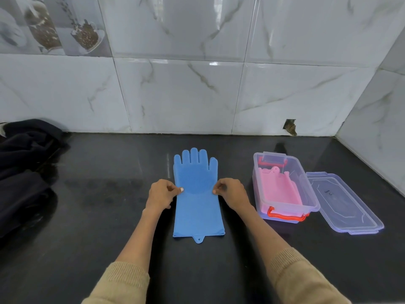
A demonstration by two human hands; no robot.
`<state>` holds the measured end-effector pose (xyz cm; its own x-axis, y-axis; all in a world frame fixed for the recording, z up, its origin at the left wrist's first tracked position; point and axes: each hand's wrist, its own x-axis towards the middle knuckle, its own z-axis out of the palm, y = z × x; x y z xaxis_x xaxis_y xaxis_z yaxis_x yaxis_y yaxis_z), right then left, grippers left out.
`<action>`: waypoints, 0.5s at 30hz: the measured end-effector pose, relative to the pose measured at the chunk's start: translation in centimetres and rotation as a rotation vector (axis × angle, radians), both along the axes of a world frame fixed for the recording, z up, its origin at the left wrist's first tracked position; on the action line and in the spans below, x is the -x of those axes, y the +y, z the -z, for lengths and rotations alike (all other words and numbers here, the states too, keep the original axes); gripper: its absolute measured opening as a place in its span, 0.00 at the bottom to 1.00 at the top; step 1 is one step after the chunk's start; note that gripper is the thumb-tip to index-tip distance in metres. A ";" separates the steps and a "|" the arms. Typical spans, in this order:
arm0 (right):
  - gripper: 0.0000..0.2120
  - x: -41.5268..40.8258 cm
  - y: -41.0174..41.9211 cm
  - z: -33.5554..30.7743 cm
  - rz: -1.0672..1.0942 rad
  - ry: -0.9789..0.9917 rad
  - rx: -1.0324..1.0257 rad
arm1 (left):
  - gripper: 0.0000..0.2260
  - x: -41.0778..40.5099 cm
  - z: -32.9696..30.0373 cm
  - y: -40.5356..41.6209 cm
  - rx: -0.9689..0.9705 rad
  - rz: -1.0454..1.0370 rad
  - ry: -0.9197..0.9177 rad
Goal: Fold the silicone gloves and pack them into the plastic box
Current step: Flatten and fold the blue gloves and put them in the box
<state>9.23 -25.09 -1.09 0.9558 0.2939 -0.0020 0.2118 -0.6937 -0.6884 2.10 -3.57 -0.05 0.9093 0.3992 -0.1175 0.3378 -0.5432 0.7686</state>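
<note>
Blue silicone glove (197, 194) lies flat on the glossy black countertop (109, 216), fingers pointing to the marble-tiled wall (197, 95), cuff and its small hanging tab nearest the person. The left hand (162, 195) pinches the glove's left edge at the middle and the right hand (232, 193) pinches the right edge at the same height, thumb and fingers closed on the silicone on each side.

Bare counter lies open in front of the glove's fingertips up to the wall, and between the glove and the dark crumpled cloth (24, 167) at the left. To the right, near the right hand but apart from it, stands the clear plastic box with red-orange handle clips (282, 202); a folded pink silicone glove (278, 189) already sits inside. The clear lid (344, 205) rests just beside the box on its right.

The cloth runs past the left frame edge. Beige knit sleeves (122, 284) are cut off at the bottom. The box walls blur the pink glove's outline.
</note>
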 end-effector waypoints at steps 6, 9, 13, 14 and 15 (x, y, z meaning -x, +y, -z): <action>0.06 -0.4 -0.2 0.0 0.072 0.077 -0.062 | 0.09 -0.1 0.1 -0.6 -0.021 -0.135 0.027; 0.06 -0.3 0.0 0.2 0.087 0.057 -0.074 | 0.10 -0.1 0.1 -0.7 -0.042 -0.138 0.040; 0.05 0.0 0.0 -0.1 0.084 0.016 -0.052 | 0.10 -0.2 0.0 -0.9 -0.059 -0.148 0.047; 0.04 0.1 0.0 -0.1 0.068 0.002 -0.031 | 0.09 -0.3 -0.1 -0.9 -0.057 -0.152 0.047; 0.03 0.3 0.1 0.0 0.050 -0.025 -0.005 | 0.09 -0.3 -0.1 -0.9 -0.056 -0.153 0.047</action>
<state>8.98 -25.01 -1.08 0.9689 0.2461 0.0239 0.1948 -0.7001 -0.6869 2.39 -4.45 0.02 0.8313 0.5399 -0.1319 0.4549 -0.5245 0.7197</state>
